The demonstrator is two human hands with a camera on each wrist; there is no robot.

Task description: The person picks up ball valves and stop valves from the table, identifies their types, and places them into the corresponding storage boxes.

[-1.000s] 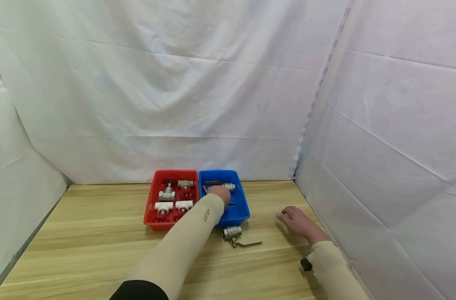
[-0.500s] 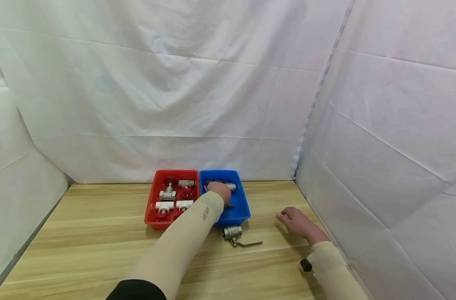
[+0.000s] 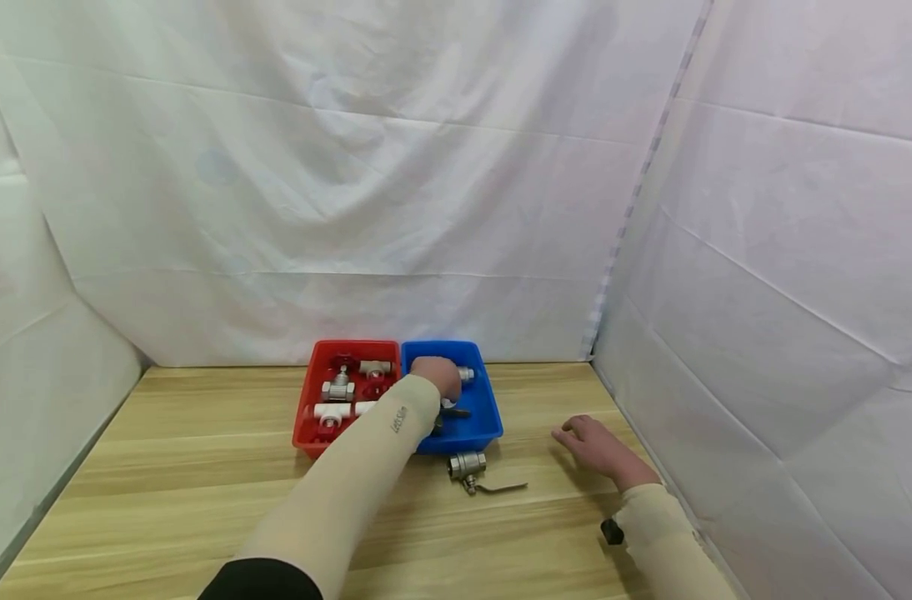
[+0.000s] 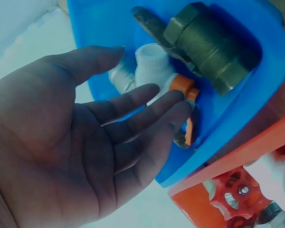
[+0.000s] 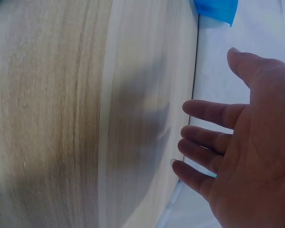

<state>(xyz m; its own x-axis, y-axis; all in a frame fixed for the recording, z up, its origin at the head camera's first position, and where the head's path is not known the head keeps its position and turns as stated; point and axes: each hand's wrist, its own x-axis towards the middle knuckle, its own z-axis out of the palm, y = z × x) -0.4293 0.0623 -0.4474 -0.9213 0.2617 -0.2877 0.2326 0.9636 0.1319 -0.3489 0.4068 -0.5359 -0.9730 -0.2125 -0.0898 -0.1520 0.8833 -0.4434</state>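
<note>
My left hand reaches into the blue tray. In the left wrist view its thumb and loosely bent fingers stand apart, in front of a white plastic valve with an orange part; whether the fingertips touch it I cannot tell. Beside that lies a dark metal ball valve with a lever handle. At the tray's far side part of a silver valve shows. My right hand hovers or rests by the table's right side, fingers relaxed and holding nothing. A steel ball valve with a long lever lies before the blue tray.
Left of the blue tray, side by side, stands a red tray with several handwheel valves, white and metal. My left forearm crosses in front of its near right corner. White cloth walls close off the wooden table at the back and sides.
My left hand has shifted slightly up and away inside the blue tray, uncovering more of the lever and valve beneath it. The right hand has stayed put.
</note>
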